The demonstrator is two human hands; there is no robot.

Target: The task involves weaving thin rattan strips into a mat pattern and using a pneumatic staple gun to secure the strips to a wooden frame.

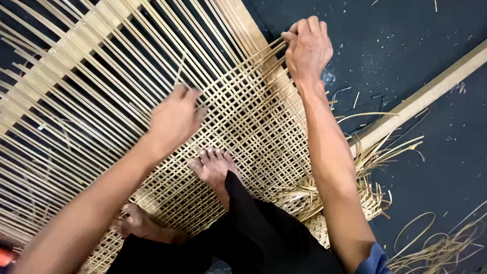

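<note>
While the person squats over it, the woven cane mat (243, 116) spreads across the dark floor (406, 40) from about nine o'clock to the middle of the view, its finished lattice lying under and between both arms. The right hand (307, 48), up at one o'clock, is closed in a pinch on the ends of several crosswise cane strips (258, 56) at the mat's right edge, fingers curled over them and knuckles up. The left hand (175, 116), near the centre and a little toward ten o'clock, rests on the lattice with its fingers bent down into the weave; it is blurred, so I cannot tell whether it grips a strand or merely presses on it. A single thin strip (179, 68) stands up just above it, toward twelve o'clock.

Beyond the woven part, toward ten and eleven o'clock, long unwoven strands (61, 101) run in parallel, crossed by a pale flat slat (66, 48). One bare foot (213, 165) stands on the lattice at six o'clock from the left hand, and the other foot (137, 223) sits at seven o'clock. A wooden batten (426, 94) lies on the floor at three o'clock, well apart from the right hand. Loose cane trimmings (365, 167) are heaped at four o'clock, against the mat's frayed corner.
</note>
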